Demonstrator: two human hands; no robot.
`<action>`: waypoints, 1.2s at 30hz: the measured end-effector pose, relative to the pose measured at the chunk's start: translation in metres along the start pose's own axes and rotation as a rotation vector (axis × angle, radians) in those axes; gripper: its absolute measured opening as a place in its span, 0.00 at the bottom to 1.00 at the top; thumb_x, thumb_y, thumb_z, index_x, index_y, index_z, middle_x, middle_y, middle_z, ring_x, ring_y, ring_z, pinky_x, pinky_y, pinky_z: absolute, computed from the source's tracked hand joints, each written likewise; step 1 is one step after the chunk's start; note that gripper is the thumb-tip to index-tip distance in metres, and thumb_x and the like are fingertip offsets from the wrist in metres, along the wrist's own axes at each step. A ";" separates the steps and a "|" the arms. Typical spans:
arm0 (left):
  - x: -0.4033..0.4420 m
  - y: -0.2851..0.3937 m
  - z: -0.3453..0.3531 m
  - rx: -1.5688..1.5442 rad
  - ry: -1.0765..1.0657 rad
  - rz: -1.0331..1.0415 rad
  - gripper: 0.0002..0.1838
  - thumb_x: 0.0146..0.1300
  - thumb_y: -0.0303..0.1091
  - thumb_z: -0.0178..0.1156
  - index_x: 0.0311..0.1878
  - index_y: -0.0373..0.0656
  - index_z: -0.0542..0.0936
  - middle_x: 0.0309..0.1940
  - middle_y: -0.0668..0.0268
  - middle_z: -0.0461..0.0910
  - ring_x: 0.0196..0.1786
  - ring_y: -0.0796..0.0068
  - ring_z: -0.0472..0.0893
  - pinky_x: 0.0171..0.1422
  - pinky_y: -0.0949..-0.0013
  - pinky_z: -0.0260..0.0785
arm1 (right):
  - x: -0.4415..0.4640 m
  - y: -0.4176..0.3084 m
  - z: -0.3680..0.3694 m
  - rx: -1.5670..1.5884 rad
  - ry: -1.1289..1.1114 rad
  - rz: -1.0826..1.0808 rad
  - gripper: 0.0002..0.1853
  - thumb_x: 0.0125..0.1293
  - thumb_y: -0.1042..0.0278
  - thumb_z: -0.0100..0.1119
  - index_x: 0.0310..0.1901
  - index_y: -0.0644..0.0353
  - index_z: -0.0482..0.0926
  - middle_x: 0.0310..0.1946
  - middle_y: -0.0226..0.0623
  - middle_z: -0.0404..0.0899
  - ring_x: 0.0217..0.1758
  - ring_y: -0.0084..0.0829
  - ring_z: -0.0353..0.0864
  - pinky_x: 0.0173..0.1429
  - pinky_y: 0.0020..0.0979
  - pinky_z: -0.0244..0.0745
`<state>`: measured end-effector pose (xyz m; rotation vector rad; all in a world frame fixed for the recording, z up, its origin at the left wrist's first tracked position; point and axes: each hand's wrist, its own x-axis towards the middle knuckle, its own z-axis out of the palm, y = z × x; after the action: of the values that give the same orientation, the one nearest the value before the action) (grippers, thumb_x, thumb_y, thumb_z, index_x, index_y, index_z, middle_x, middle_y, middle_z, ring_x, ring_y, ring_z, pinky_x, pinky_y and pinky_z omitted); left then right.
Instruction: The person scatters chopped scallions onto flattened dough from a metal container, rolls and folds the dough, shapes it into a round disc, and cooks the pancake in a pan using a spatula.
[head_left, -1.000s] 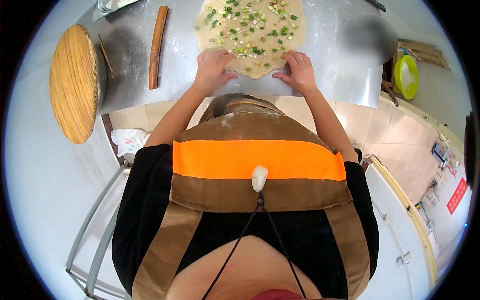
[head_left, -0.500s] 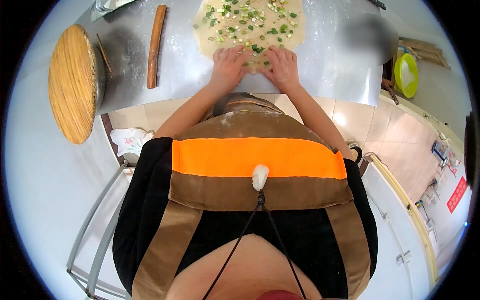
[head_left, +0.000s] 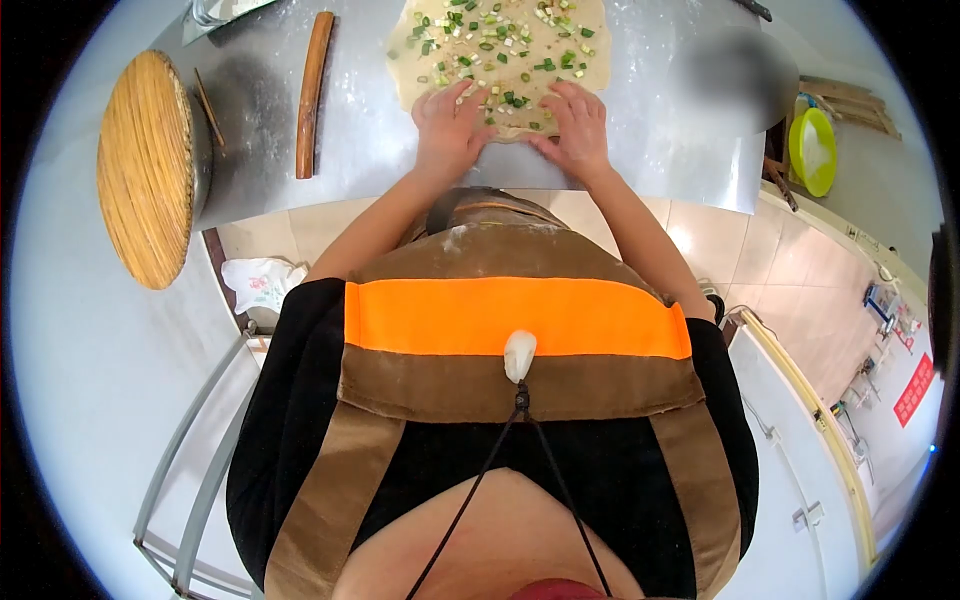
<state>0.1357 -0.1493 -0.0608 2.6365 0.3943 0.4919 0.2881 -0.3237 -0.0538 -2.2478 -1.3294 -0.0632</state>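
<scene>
A thin sheet of dough (head_left: pixel 500 60) strewn with chopped green onion lies on the metal table (head_left: pixel 660 160). At its near edge, my left hand (head_left: pixel 450 130) holds the left part of the rim, fingers bent over the dough and thumb toward the middle. My right hand (head_left: pixel 575 130) grips the same edge further right, its thumb under the rim. Between the two hands the near edge looks folded up and fairly straight.
A wooden rolling pin (head_left: pixel 314 95) lies left of the dough. Further left are a thin stick (head_left: pixel 209 110) and a round wooden lid (head_left: pixel 147 170) on a pot. A green bowl (head_left: pixel 812 152) stands at the right, beyond the table.
Both hands first came together at the near edge of the dough, then moved slightly apart. The dough's pointed near edge has been folded up, away from my body.
</scene>
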 end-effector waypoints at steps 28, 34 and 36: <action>0.015 -0.014 0.013 0.239 -0.070 0.088 0.46 0.47 0.58 0.70 0.69 0.53 0.66 0.71 0.61 0.58 0.73 0.58 0.59 0.74 0.34 0.31 | 0.018 0.005 0.025 -0.096 -0.045 -0.012 0.40 0.46 0.39 0.71 0.60 0.48 0.72 0.68 0.35 0.62 0.76 0.42 0.54 0.76 0.59 0.38; 0.011 -0.004 -0.006 0.027 -0.155 0.087 0.36 0.55 0.47 0.67 0.68 0.51 0.68 0.70 0.61 0.60 0.72 0.56 0.61 0.71 0.30 0.38 | 0.014 -0.003 0.007 -0.076 -0.127 -0.030 0.41 0.47 0.37 0.68 0.62 0.47 0.71 0.71 0.35 0.59 0.78 0.41 0.49 0.77 0.59 0.37; 0.010 -0.005 -0.001 0.035 -0.132 0.033 0.36 0.56 0.48 0.66 0.68 0.52 0.67 0.70 0.61 0.61 0.72 0.58 0.60 0.73 0.32 0.35 | 0.013 -0.003 0.010 -0.078 -0.187 -0.075 0.41 0.48 0.36 0.68 0.63 0.47 0.70 0.72 0.35 0.58 0.78 0.41 0.48 0.77 0.59 0.37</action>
<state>0.1431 -0.1411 -0.0600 2.6951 0.3214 0.3212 0.2898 -0.3073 -0.0576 -2.3144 -1.5335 0.0719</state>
